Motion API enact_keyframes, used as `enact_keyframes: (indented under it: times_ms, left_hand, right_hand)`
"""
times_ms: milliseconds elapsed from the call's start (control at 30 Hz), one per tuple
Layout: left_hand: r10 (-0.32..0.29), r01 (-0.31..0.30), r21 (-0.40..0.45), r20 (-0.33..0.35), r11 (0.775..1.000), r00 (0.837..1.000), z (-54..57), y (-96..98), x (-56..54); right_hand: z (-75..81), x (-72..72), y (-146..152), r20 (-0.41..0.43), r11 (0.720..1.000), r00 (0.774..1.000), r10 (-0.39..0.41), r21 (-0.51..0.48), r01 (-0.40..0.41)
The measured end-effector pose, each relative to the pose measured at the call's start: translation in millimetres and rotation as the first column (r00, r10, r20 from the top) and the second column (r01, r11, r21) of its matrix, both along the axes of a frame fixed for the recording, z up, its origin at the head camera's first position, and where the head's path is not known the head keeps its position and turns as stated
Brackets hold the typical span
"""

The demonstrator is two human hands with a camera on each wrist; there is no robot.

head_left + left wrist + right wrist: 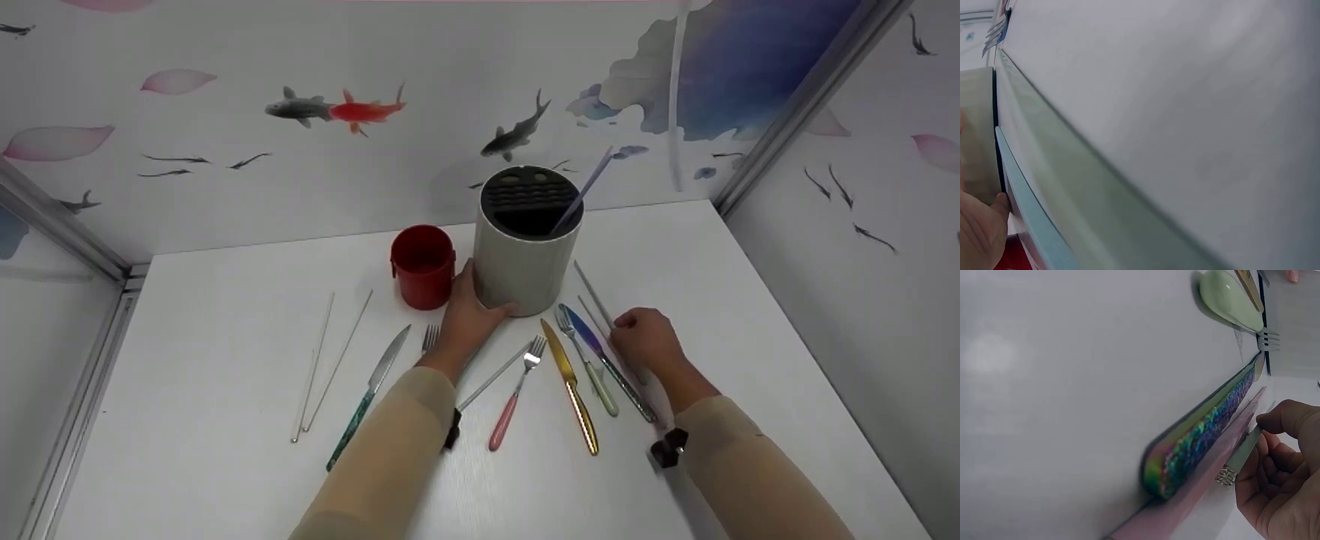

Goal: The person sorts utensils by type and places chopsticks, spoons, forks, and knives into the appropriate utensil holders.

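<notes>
My left hand [469, 315] grips the lower part of a pale grey utensil holder [521, 274] with a black slotted top. A lilac stick [589, 187] leans out of the holder. A red cup [424, 277] stands just left of that hand. To the right, my right hand [649, 341] pinches a silver chopstick [592, 292], whose patterned end [1226, 476] shows in the right wrist view. Close beside it lie a pink stick [1185, 506] and a knife with a rainbow handle [1202, 433]. A light blue stick [1033, 214] lies near the holder's base in the left wrist view.
In front of the holder lie a gold knife [574, 390], a green-handled fork [600, 386] and a pink-handled fork [510, 409]. A teal-handled knife [367, 401] and two thin pale sticks [337, 360] lie left. Printed walls [420, 180] enclose the white table [210, 375].
</notes>
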State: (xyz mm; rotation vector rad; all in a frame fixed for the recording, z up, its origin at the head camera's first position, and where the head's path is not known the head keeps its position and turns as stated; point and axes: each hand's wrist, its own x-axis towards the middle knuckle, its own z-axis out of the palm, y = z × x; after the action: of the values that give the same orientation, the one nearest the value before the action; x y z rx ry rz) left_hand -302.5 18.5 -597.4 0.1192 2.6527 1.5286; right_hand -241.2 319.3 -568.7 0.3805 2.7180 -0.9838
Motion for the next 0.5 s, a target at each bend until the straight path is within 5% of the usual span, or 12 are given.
enact_keyframes:
  times_ms: [500]
  left_hand:
    - [0.007,-0.007,0.000,-0.008,1.000,1.000,0.3,2.0,0.9]
  right_hand:
    - [1.2,1.7,6.6,-0.057,0.985,0.995,-0.087,-0.152,0.077]
